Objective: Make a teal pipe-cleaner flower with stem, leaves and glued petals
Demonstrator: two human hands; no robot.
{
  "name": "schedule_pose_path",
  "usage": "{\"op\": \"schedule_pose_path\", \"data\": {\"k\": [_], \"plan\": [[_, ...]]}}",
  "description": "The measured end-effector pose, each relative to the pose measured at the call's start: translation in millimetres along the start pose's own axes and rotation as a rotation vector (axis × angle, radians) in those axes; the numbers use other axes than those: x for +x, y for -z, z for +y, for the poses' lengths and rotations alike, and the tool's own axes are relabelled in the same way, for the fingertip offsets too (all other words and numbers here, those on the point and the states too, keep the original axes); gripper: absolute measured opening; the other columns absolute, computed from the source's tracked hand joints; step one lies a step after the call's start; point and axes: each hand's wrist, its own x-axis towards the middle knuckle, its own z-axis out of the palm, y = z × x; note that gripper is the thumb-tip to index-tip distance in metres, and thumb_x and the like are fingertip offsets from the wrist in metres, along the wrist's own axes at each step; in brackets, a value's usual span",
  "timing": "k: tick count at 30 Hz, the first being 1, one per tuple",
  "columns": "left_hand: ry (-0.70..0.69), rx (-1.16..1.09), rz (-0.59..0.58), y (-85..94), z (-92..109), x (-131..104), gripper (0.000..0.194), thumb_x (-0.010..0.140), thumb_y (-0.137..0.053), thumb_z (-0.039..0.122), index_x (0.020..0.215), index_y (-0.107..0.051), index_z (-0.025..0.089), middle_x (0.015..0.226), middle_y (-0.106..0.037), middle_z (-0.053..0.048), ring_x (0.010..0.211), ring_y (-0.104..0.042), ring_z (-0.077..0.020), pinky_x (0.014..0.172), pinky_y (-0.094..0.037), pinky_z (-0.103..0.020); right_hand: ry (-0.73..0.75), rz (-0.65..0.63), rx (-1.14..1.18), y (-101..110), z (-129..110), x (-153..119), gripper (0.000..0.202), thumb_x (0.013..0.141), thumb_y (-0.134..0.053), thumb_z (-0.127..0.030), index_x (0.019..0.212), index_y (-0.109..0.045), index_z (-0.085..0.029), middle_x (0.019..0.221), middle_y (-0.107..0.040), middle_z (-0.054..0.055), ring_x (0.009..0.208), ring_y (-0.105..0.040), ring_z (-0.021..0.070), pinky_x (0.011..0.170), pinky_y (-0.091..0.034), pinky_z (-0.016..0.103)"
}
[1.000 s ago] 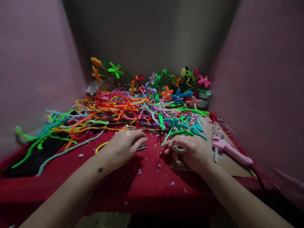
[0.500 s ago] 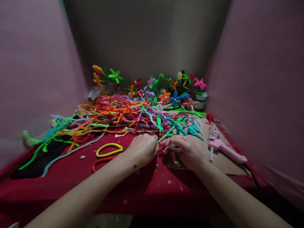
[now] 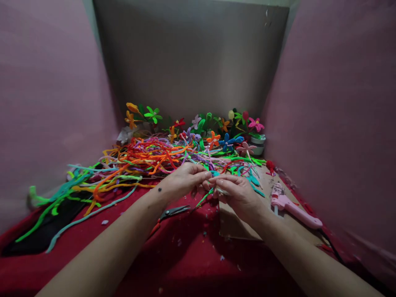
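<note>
My left hand [image 3: 188,179] and my right hand [image 3: 235,190] meet over the red cloth, fingertips nearly touching. Between them is a teal pipe-cleaner flower [image 3: 214,173], partly hidden by the fingers. Its green stem [image 3: 204,199] slants down to the left below the hands. The left fingers pinch at the flower. My right hand is closed around a whitish round item [image 3: 222,190], mostly covered by the fingers. Scissors [image 3: 175,211] with dark blades lie beneath my left wrist, their handles partly hidden by the forearm.
Colourful pipe cleaners [image 3: 148,154] pile up behind the hands, with finished flowers [image 3: 227,142] at the back. To the right, a pink glue gun [image 3: 295,210] rests on cardboard [image 3: 238,225]. A lidded jar [image 3: 258,145] stands back right. Scraps dot the red cloth [image 3: 185,255].
The view has tilted up. My left hand has turned from a fist to a pinch at the flower, whose stem now points down-left. The scissor blades have come into sight.
</note>
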Motion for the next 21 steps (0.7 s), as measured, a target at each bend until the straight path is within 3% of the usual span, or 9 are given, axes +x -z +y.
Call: {"op": "schedule_pose_path", "data": {"k": [4,8,13,17,21], "plan": [[0.006,-0.316,0.055,1.4,-12.6,5.5,0.032,0.079,-0.053,0.041,0.077,-0.058,0.01,0.064,-0.057,-0.003,0.049,-0.051,-0.008,0.04,-0.036,-0.017,0.047,0.001,-0.012,-2.4,-1.2,12.5,0.018,0.073,-0.063,-0.032,0.069,-0.07,-0.016,0.063,-0.061,0.001,0.046,-0.038,0.0064,0.045,-0.026,0.022],[0.04,-0.443,0.076,-0.4,-29.2,7.8,0.032,0.078,-0.055,0.042,0.081,-0.059,0.01,0.063,-0.058,-0.003,0.047,-0.052,-0.0072,0.039,-0.037,-0.016,0.024,0.018,0.083,-3.5,2.0,15.9,0.016,0.071,-0.06,-0.029,0.071,-0.07,-0.017,0.058,-0.058,0.0,0.047,-0.042,0.0082,0.043,-0.026,0.022],[0.068,-0.47,0.012,-6.6,-37.2,5.9,0.025,0.077,-0.059,0.035,0.079,-0.059,0.01,0.063,-0.058,-0.002,0.048,-0.05,-0.0064,0.04,-0.038,-0.016,-0.031,0.1,0.177,-5.2,2.9,9.7,0.015,0.067,-0.063,-0.03,0.073,-0.07,-0.018,0.066,-0.064,0.002,0.052,-0.051,0.011,0.046,-0.034,0.022],[0.016,-0.464,0.015,-10.4,-34.4,2.8,0.016,0.076,-0.058,0.022,0.087,-0.058,0.012,0.068,-0.059,-0.001,0.051,-0.051,-0.0069,0.041,-0.04,-0.016,-0.048,0.134,0.245,-6.6,0.6,4.3,0.019,0.066,-0.064,-0.028,0.081,-0.069,-0.019,0.065,-0.064,0.001,0.054,-0.054,0.0116,0.049,-0.038,0.023],[-0.046,-0.384,0.036,-11.9,-30.4,-0.4,0.02,0.074,-0.06,0.018,0.093,-0.057,0.013,0.07,-0.058,0.001,0.053,-0.05,-0.0067,0.043,-0.041,-0.017,-0.054,0.134,0.304,-5.3,0.8,1.9,0.022,0.067,-0.063,-0.027,0.088,-0.067,-0.02,0.063,-0.063,0.0,0.052,-0.054,0.0105,0.05,-0.041,0.022]]}}
